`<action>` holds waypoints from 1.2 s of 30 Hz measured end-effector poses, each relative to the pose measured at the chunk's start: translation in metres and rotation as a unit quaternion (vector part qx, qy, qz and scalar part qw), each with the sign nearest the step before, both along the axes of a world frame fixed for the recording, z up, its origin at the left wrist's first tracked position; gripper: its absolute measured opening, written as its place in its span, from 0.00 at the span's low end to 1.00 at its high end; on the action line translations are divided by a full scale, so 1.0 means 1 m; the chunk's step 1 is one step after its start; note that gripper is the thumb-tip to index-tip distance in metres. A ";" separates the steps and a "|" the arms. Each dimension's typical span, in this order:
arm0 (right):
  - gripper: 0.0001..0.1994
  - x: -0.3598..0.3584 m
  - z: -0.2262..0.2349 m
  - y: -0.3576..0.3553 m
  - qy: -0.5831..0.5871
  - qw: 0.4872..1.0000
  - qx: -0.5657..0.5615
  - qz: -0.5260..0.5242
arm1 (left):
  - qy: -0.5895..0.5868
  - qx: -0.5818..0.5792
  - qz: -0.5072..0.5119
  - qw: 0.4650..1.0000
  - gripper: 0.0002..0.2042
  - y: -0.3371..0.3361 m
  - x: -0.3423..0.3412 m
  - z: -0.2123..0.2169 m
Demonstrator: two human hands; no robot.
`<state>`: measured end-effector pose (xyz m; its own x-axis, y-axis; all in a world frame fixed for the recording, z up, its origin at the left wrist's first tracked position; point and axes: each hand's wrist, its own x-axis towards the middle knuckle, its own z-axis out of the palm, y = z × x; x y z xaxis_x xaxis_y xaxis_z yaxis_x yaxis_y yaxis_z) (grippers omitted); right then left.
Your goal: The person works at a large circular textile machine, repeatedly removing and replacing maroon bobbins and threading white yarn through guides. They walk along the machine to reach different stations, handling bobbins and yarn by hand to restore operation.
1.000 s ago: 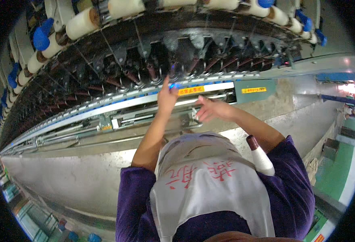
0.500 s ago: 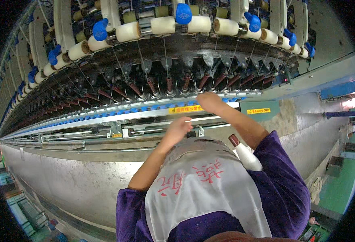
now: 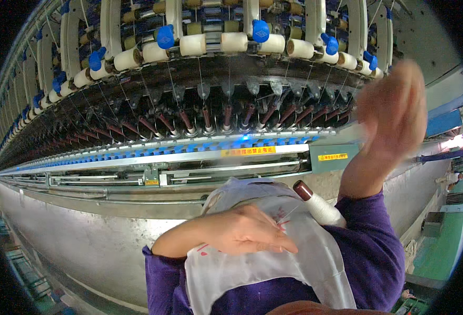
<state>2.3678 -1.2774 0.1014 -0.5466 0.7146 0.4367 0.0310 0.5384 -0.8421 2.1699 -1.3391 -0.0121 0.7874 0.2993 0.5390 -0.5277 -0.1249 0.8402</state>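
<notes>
We have a white yarn cone [image 3: 324, 210] with a brown tip at the right edge of our pale apron [image 3: 307, 268], beside our purple right sleeve [image 3: 373, 231]. It leans, its tip slanting up and to the left; what holds its wide end we cannot tell. Neither of our hands touches it.

Our left hand [image 3: 250, 231] is to the left of the cone and a little lower, across the front of the apron. Its fingers lie close together, slightly bent and pointing right, with the back of the hand toward us; whether the fingertips pinch anything, we cannot tell. Our right hand [image 3: 394, 107] is raised above and to the right of the cone. It is blurred, its fingers seemingly half curled, and we cannot tell whether they grasp something or are free.

Beyond the cone, up and to the left, we face a long row of slim brown bobbins [image 3: 228, 116] on the machine, with a pale metal rail [image 3: 189, 159] between that row and us. A small blue light [image 3: 245, 137] glows by the rail. Higher above the cone we see white rollers [image 3: 233, 42] and blue knobs [image 3: 260, 31]. Just above the cone is a grey-green panel [image 3: 336, 167] with a yellow label.
</notes>
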 end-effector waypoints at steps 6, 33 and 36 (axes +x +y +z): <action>0.08 0.056 -0.012 0.121 -0.436 0.799 0.146 -0.387 | 0.062 -0.217 0.160 0.961 0.15 0.003 -0.009 -0.008; 0.03 -0.066 -0.133 0.084 -0.023 0.928 0.302 -0.216 | 0.270 0.091 0.437 0.853 0.05 -0.004 0.011 -0.033; 0.04 -0.116 -0.177 0.045 -0.068 0.971 0.217 -0.068 | 0.285 0.129 0.417 0.853 0.05 -0.017 -0.010 -0.033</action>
<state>2.2520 -1.2321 -0.0752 -0.5333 0.5485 0.6440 0.2217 0.8253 -0.5193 2.1600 -1.3566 -0.0450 0.5154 0.8129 0.2711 0.3206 -0.4763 0.8188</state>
